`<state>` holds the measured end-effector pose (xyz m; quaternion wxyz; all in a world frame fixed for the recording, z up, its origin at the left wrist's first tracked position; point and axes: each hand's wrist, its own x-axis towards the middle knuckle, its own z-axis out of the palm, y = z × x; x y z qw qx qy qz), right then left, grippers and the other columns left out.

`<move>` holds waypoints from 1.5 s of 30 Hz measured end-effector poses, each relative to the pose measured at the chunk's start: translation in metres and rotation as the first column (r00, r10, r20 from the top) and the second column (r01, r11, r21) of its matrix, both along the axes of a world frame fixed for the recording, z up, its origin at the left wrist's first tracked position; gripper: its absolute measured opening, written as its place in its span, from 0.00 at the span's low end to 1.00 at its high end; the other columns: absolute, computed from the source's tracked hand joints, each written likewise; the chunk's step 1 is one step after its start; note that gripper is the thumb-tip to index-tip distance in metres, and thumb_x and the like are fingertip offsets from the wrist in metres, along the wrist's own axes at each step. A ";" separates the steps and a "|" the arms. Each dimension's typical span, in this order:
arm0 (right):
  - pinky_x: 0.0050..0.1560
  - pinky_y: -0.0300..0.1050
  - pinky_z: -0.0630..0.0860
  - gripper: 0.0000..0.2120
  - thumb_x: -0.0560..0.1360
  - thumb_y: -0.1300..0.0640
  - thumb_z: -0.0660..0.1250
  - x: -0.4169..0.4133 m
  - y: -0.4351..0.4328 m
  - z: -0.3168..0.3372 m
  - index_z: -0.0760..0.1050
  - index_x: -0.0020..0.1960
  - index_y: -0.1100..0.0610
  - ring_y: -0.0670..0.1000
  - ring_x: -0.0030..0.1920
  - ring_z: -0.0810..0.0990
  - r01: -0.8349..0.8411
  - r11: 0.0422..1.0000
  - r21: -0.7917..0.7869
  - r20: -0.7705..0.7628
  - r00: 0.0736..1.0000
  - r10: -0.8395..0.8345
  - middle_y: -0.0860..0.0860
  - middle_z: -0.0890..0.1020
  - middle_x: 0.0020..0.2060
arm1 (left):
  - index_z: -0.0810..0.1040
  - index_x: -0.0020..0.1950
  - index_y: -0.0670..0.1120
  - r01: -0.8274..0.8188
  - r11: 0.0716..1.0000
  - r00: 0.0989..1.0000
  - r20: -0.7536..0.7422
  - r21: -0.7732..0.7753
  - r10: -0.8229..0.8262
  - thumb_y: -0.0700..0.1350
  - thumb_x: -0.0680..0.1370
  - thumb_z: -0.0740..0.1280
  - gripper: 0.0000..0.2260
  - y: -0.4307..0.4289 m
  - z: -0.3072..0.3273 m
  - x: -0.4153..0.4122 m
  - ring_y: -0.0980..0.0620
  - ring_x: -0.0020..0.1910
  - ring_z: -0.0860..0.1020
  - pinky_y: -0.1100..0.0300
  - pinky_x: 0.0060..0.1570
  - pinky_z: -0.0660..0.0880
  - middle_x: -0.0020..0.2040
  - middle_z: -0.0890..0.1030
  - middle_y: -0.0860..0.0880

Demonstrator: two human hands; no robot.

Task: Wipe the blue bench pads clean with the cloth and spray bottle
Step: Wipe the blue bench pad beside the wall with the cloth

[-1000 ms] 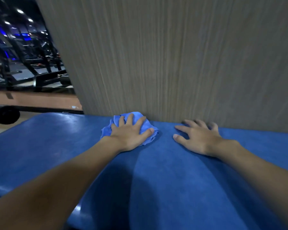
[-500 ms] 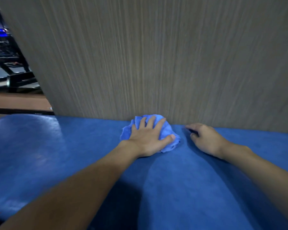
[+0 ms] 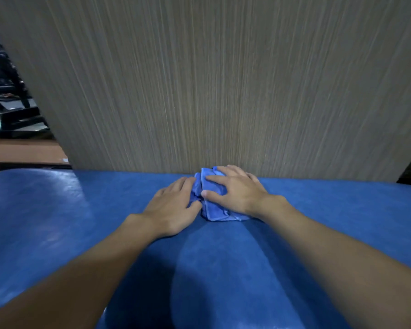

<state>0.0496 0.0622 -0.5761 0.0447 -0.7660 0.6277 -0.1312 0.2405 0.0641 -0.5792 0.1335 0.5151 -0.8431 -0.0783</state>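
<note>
The cloth (image 3: 215, 205) lies bunched at the back edge of the bench pad (image 3: 57, 222), against the wall panel (image 3: 211, 79). The right hand (image 3: 235, 193) presses it, fingers spread; the left hand (image 3: 173, 210) touches its edge, fingers seemingly flat.

dim light, soft blur, edges warped.

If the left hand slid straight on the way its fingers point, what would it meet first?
The blue cloth: the left hand already touches its edge, with the right hand pressing on it. Beyond stands the wood-grain panel.
</note>
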 end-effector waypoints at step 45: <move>0.65 0.66 0.65 0.21 0.78 0.38 0.51 -0.324 0.119 0.000 0.65 0.69 0.41 0.59 0.73 0.58 0.754 0.654 0.067 -0.080 0.657 -0.750 0.54 0.63 0.71 | 0.50 0.77 0.68 0.374 0.916 0.871 0.284 0.147 -0.401 0.79 0.70 0.51 0.37 0.061 0.000 -0.240 0.46 0.81 0.45 0.30 0.72 0.45 0.82 0.49 0.51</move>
